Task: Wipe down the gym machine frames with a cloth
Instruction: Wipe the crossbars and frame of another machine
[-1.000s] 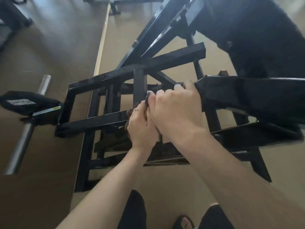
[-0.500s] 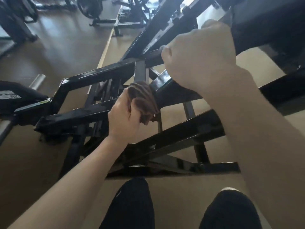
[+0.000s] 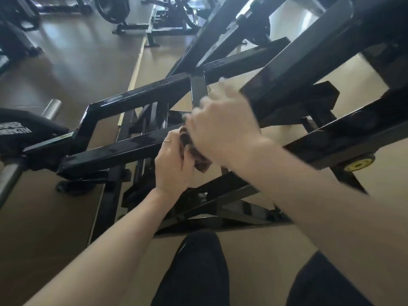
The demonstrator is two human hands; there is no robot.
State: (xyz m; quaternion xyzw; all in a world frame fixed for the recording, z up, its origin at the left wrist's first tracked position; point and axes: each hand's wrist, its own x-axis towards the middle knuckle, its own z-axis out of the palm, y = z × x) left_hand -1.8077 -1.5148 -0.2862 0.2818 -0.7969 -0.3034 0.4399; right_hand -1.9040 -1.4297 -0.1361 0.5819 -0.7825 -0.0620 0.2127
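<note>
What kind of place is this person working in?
Most likely a gym. A black steel machine frame fills the view, a bare metal plate-loading bar sticks out at the left, and more exercise machines stand on the floor behind.

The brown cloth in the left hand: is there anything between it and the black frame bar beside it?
The left hand holds the brown cloth right at the end of the black frame bar. Nothing visible stands between them. The blurred right hand lies over the cloth from above and hides where cloth and bar meet.
</note>
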